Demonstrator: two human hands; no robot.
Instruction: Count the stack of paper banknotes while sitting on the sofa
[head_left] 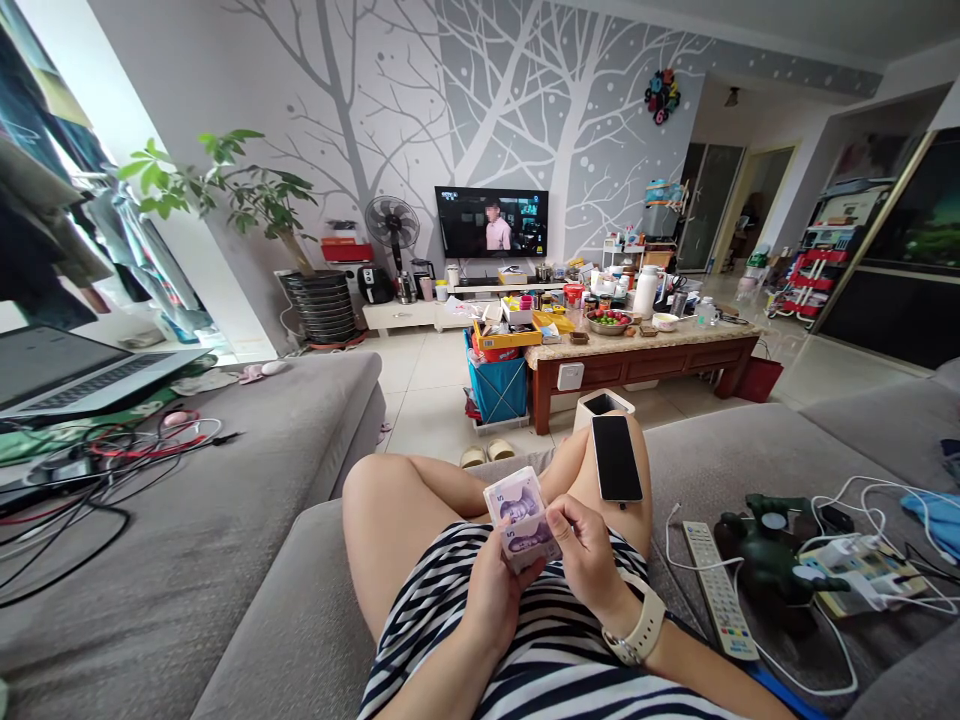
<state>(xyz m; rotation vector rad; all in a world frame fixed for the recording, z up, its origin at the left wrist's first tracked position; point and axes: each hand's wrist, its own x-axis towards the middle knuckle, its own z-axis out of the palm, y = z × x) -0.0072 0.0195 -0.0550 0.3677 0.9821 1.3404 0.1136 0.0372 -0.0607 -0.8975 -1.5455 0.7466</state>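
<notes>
Above my lap, my left hand (495, 585) is closed around the lower part of a small stack of purple banknotes (516, 500), each showing a 5. My right hand (585, 550), with a pale watch (636, 632) on its wrist, pinches the right edge of the front banknote (529, 541). That note sits lower than the ones behind it, so two portraits show. How many notes are in the stack I cannot tell. A black-screened phone (617, 458) rests on my right knee, just beyond my right hand.
On the sofa to the right lie a remote control (718, 590), a dark green object (772, 550) and a power strip (862, 575) with white cables. A laptop (82, 375) and tangled cords are at left. Ahead stands a crowded coffee table (637, 352), with slippers (487, 453) on the floor.
</notes>
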